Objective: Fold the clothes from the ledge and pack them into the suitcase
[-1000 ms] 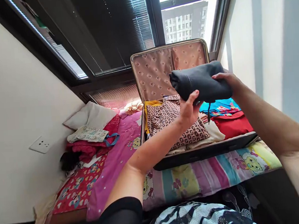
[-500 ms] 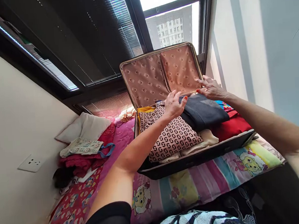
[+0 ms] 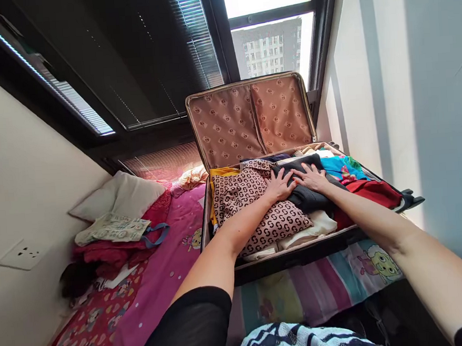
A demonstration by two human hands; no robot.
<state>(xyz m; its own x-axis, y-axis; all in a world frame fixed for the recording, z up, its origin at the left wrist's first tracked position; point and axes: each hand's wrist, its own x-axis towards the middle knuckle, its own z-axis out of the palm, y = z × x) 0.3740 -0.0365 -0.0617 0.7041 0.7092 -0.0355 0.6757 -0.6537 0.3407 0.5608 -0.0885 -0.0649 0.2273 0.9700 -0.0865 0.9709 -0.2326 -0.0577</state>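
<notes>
An open suitcase (image 3: pixel 300 252) lies on a bed, its patterned lid (image 3: pixel 251 119) upright against the window. Folded clothes fill it. A dark folded garment (image 3: pixel 310 199) lies in the middle of the pile. My left hand (image 3: pixel 280 185) and my right hand (image 3: pixel 312 178) both press flat on its top, fingers spread, side by side. To the left of the dark garment sits a pink-and-brown patterned garment (image 3: pixel 257 208). Red cloth (image 3: pixel 369 192) and turquoise cloth (image 3: pixel 339 166) lie to its right.
The bed carries a pink cartoon sheet (image 3: pixel 162 272) and a striped cartoon blanket (image 3: pixel 303 294). A white pillow (image 3: pixel 118 199) and a heap of red clothes (image 3: pixel 110 250) sit at the left by the wall. A wall socket (image 3: pixel 21 255) is at far left.
The dark bundle, held up in both hands a second ago, came down into the suitcase. Both hands have moved from its far ends onto its top and lie flat.
</notes>
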